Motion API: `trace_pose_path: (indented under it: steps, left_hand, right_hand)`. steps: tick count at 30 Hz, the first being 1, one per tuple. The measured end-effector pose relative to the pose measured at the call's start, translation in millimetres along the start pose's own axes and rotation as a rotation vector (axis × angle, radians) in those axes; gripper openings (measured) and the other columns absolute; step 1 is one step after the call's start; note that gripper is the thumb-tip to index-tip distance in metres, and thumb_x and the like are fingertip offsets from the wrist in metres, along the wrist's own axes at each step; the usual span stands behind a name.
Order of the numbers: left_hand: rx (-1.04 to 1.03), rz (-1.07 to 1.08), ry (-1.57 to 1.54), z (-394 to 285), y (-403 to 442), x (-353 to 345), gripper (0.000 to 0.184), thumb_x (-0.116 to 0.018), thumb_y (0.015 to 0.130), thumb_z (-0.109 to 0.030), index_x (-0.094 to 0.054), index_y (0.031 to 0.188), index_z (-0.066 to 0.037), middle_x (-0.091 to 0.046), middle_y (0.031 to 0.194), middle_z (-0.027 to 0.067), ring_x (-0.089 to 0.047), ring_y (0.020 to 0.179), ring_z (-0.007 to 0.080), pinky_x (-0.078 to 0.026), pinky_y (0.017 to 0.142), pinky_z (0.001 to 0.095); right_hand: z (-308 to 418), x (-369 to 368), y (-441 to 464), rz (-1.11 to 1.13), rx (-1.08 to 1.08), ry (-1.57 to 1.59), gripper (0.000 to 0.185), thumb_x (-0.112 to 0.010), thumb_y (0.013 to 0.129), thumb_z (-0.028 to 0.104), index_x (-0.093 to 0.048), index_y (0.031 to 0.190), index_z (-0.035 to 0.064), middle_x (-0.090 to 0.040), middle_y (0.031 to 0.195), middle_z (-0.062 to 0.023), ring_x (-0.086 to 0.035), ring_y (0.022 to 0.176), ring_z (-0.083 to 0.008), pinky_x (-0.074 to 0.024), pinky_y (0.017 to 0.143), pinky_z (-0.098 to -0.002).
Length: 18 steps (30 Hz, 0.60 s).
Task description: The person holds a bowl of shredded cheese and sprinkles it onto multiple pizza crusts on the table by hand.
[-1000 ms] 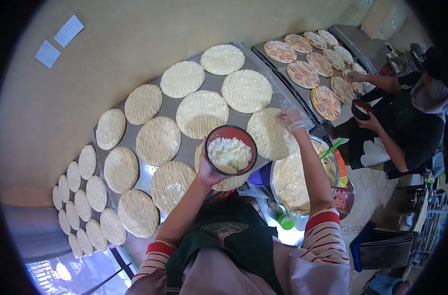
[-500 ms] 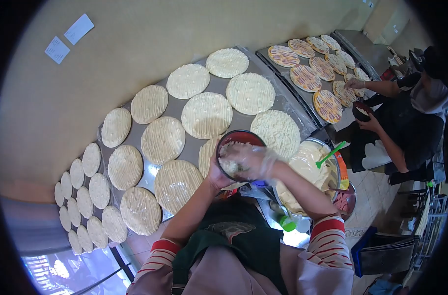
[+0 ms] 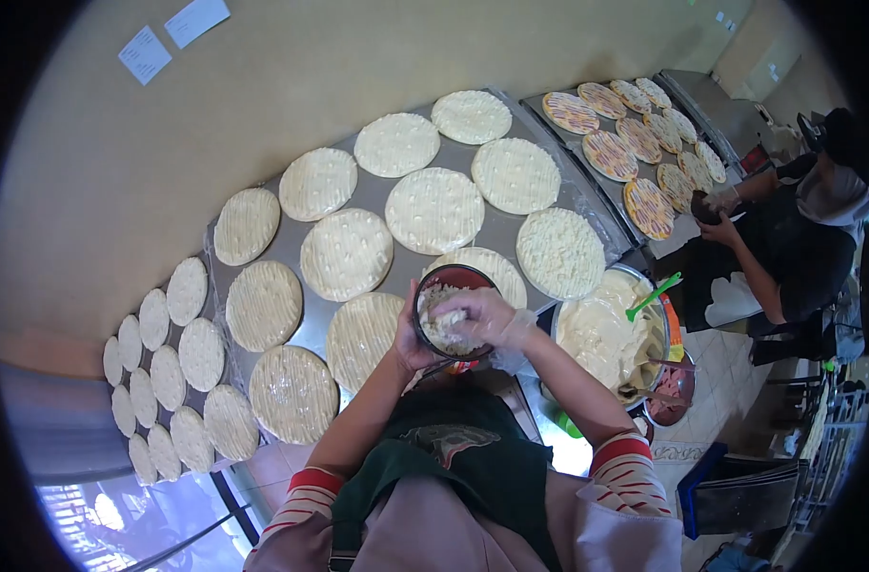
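My left hand (image 3: 411,345) is wrapped round the side of a dark bowl (image 3: 489,345) with a reddish inside. White shredded topping, possibly cheese, (image 3: 439,334) lies in the bowl. My right hand (image 3: 484,315), in a clear plastic glove, reaches into the bowl with its fingers closed on some of the topping. Just beyond the bowl is a round flat cake (image 3: 496,270) spread with ridged cream, partly hidden. To its right, another round (image 3: 560,254) carries a white crumbly topping.
Several cream-covered rounds (image 3: 346,255) fill the metal table (image 3: 296,336). At right stand a cream bowl (image 3: 601,319) with a green-handled tool (image 3: 654,296) and a bowl of pink filling (image 3: 676,386). A co-worker (image 3: 787,238) holds a dark bowl beside striped rounds (image 3: 610,155).
My right hand, blurred over the bowl before, is now down inside it. The view has shifted, so the table appears further right. The co-worker's hand has moved from the rounds to their bowl.
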State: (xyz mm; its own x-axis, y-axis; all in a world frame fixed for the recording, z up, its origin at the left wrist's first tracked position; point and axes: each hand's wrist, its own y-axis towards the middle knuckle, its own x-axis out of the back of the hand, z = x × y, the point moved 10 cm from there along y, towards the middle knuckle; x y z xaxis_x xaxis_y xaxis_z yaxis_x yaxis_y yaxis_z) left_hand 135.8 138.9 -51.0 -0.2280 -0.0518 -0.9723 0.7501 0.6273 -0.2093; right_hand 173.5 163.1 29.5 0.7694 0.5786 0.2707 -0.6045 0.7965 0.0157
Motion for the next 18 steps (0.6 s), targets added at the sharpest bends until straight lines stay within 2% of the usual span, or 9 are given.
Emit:
trace_pose_path:
  steps: [1, 2, 4, 8, 11, 13, 14, 16, 18]
  left_hand:
    - [-0.001, 0.022, -0.015, -3, -5, 0, 0.081, -0.035, 0.083, -0.072, -0.043, 0.134, -0.010, -0.049, 0.132, 0.0144, -0.050, 0.118, 0.0343, -0.037, 0.100, 0.0547]
    - [-0.008, 0.021, -0.021, -6, -10, 3, 0.081, -0.035, 0.083, -0.072, -0.043, 0.134, -0.010, -0.049, 0.132, 0.0144, -0.050, 0.118, 0.0343, -0.037, 0.100, 0.0547]
    - [-0.051, 0.002, -0.077, -15, -20, 9, 0.080, -0.034, 0.083, -0.071, -0.042, 0.134, -0.011, -0.048, 0.133, 0.0147, -0.048, 0.120, 0.0346, -0.036, 0.100, 0.0547]
    - [-0.100, -0.014, -0.115, -31, -41, 21, 0.079, -0.034, 0.084, -0.070, -0.040, 0.136, -0.012, -0.045, 0.136, 0.0146, -0.045, 0.123, 0.0352, -0.034, 0.102, 0.0545]
    - [-0.119, 0.042, -0.161, -40, -56, 24, 0.080, -0.034, 0.084, -0.070, -0.038, 0.138, -0.012, -0.043, 0.138, 0.0145, -0.043, 0.125, 0.0360, -0.033, 0.103, 0.0546]
    - [-0.151, 0.058, -0.178, -46, -65, 24, 0.080, -0.034, 0.084, -0.070, -0.037, 0.138, -0.012, -0.043, 0.138, 0.0145, -0.043, 0.125, 0.0365, -0.033, 0.103, 0.0550]
    - [-0.155, 0.058, -0.180, -48, -69, 25, 0.080, -0.034, 0.084, -0.070, -0.037, 0.138, -0.012, -0.043, 0.138, 0.0145, -0.043, 0.125, 0.0365, -0.033, 0.103, 0.0550]
    - [-0.186, 0.048, -0.188, -55, -77, 28, 0.080, -0.034, 0.084, -0.070, -0.038, 0.138, -0.012, -0.043, 0.138, 0.0146, -0.043, 0.124, 0.0366, -0.033, 0.102, 0.0552]
    - [-0.208, 0.048, -0.184, -59, -84, 30, 0.080, -0.035, 0.084, -0.070, -0.038, 0.138, -0.011, -0.043, 0.137, 0.0146, -0.044, 0.124, 0.0366, -0.033, 0.102, 0.0553]
  right_hand:
    - [-13, -6, 1, 0.002, -0.144, 0.372, 0.028, -0.063, 0.081, 0.007, -0.063, 0.110, 0.0057, -0.064, 0.105, -0.0093, -0.062, 0.095, -0.0238, -0.0483, 0.084, -0.0331]
    - [-10, -6, 0, 0.010, -0.148, 0.372, 0.028, -0.063, 0.081, 0.007, -0.063, 0.110, 0.0057, -0.064, 0.105, -0.0093, -0.062, 0.095, -0.0238, -0.0483, 0.084, -0.0331]
    - [-8, 6, -8, -0.126, -0.327, 0.875, 0.027, -0.064, 0.083, 0.008, -0.062, 0.110, 0.0049, -0.062, 0.104, -0.0071, -0.061, 0.093, -0.0167, -0.0488, 0.083, -0.0294]
    - [-41, 48, -18, -0.316, -0.333, 0.892, 0.029, -0.066, 0.081, 0.008, -0.060, 0.110, 0.0045, -0.062, 0.098, -0.0064, -0.061, 0.092, -0.0149, -0.0486, 0.084, -0.0281]
    - [-90, 86, -10, -0.362, -0.337, 0.711, 0.021, -0.064, 0.083, 0.007, -0.064, 0.104, 0.0044, -0.064, 0.092, -0.0064, -0.061, 0.088, -0.0151, -0.0500, 0.079, -0.0300]
    - [-120, 109, -5, -0.360, -0.488, 0.203, 0.019, -0.064, 0.081, 0.008, -0.065, 0.100, 0.0051, -0.065, 0.083, -0.0046, -0.062, 0.083, -0.0144, -0.0500, 0.076, -0.0292]
    - [-129, 109, 2, -0.356, -0.489, 0.202, 0.019, -0.064, 0.081, 0.008, -0.065, 0.100, 0.0051, -0.065, 0.083, -0.0046, -0.062, 0.083, -0.0144, -0.0500, 0.076, -0.0292]
    - [-120, 119, 20, -0.340, -0.394, -0.380, 0.019, -0.060, 0.081, 0.009, -0.067, 0.098, 0.0076, -0.066, 0.081, -0.0077, -0.064, 0.080, -0.0210, -0.0504, 0.074, -0.0313]
    - [-121, 110, 44, -0.270, -0.338, -0.578, 0.021, -0.058, 0.081, 0.010, -0.068, 0.099, 0.0093, -0.066, 0.085, -0.0102, -0.064, 0.082, -0.0248, -0.0504, 0.075, -0.0324]
